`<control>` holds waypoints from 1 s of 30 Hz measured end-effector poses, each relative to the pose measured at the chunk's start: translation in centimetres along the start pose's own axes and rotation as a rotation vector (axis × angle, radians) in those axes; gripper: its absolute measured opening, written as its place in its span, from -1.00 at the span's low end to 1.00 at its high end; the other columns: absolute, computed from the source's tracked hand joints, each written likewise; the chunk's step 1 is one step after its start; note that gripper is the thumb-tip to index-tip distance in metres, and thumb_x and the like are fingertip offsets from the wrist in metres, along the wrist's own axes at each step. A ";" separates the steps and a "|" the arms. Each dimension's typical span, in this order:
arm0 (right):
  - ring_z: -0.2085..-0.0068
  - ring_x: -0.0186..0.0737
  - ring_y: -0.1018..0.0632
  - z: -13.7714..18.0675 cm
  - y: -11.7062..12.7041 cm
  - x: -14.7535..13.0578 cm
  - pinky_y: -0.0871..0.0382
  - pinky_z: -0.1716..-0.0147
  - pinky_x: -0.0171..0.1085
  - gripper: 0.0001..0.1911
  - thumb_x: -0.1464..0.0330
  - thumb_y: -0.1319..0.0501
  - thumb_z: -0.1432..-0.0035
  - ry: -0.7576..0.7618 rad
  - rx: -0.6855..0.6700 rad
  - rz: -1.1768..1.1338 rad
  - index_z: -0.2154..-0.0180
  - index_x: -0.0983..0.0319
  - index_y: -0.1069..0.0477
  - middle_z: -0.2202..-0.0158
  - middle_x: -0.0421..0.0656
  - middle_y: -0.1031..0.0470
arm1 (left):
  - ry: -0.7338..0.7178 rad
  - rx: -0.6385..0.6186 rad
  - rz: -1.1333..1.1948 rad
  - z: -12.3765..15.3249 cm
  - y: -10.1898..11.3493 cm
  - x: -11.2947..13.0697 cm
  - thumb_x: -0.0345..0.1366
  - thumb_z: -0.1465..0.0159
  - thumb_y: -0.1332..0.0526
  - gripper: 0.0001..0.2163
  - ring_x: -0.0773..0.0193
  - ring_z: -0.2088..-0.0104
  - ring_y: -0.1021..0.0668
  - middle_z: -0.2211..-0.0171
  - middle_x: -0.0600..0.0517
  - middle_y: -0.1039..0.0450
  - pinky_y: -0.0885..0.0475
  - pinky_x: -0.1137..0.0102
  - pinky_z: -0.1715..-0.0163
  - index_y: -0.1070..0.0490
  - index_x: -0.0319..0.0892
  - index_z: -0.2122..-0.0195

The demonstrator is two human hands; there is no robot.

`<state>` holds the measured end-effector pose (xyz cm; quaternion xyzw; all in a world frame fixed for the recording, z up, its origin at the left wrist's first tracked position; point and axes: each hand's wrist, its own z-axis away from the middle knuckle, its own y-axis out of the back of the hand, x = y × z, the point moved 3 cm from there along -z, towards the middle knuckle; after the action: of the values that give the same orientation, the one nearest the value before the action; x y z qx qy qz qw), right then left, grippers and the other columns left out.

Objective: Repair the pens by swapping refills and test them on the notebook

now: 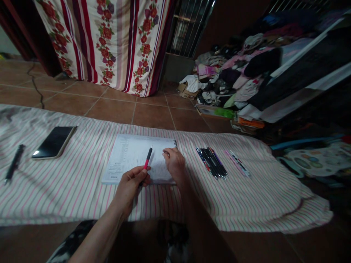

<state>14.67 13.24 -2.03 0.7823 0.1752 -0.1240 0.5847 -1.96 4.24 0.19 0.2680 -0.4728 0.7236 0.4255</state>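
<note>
My left hand (pixel 136 178) is closed around a pink and black pen (pixel 148 159), which points up and away with a thin, pale tip at its far end. To the right of the pen, apart from it, my right hand (pixel 174 162) has its fingers pinched together. Something small and dark seems to sit at those fingertips, too small to name. Both hands are over a spiral notebook (pixel 116 164) with a pale printed cover, its coil at the upper right. Several pens (pixel 212 162) lie side by side to the right of my right hand.
A striped cloth (pixel 82 182) covers the low surface. On it are a phone (pixel 55 142) and a black pen (pixel 13 164) at left, and pink and white pens (pixel 238 163) at right. Beyond are a floral curtain (pixel 117 44) and a heap of clothes (pixel 233 69).
</note>
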 end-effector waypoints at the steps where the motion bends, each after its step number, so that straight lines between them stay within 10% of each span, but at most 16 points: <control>1: 0.23 -0.17 -0.48 0.0 0.0 0.0 -0.27 0.19 -0.27 -0.78 0.39 -0.13 -0.16 0.000 0.011 -0.019 0.21 0.23 -0.51 0.27 -0.06 -0.51 | 0.004 0.005 0.002 0.0 0.0 -0.1 -0.20 0.12 -0.41 -0.70 0.44 0.58 -0.38 0.64 0.07 -0.40 -0.24 0.51 0.50 -0.55 -0.28 0.38; 18: 0.45 -0.46 -0.40 -0.5 1.2 -1.7 -0.28 0.46 -0.46 -0.76 0.33 -0.38 0.24 -0.585 -0.113 -1.488 0.39 0.22 -0.54 0.46 -0.26 -0.43 | -0.008 0.016 -0.069 0.1 -1.1 -0.4 -0.16 0.15 -0.41 -0.64 0.44 0.58 -0.36 0.66 0.08 -0.38 -0.22 0.52 0.53 -0.53 -0.30 0.37; 30: 0.43 -0.48 -0.43 -0.3 1.9 -1.7 -0.30 0.47 -0.47 -0.75 0.36 -0.41 0.26 -0.595 -0.173 -1.585 0.39 0.21 -0.55 0.36 -0.22 -0.52 | 0.020 0.071 -0.161 -0.3 -1.0 -1.4 -0.16 0.18 -0.41 -0.63 0.45 0.64 -0.36 0.64 0.09 -0.40 -0.18 0.52 0.62 -0.49 -0.28 0.39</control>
<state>13.92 12.85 0.38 0.3156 0.5191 -0.6835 0.4046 -0.37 4.25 -0.58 0.3130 -0.4193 0.7060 0.4773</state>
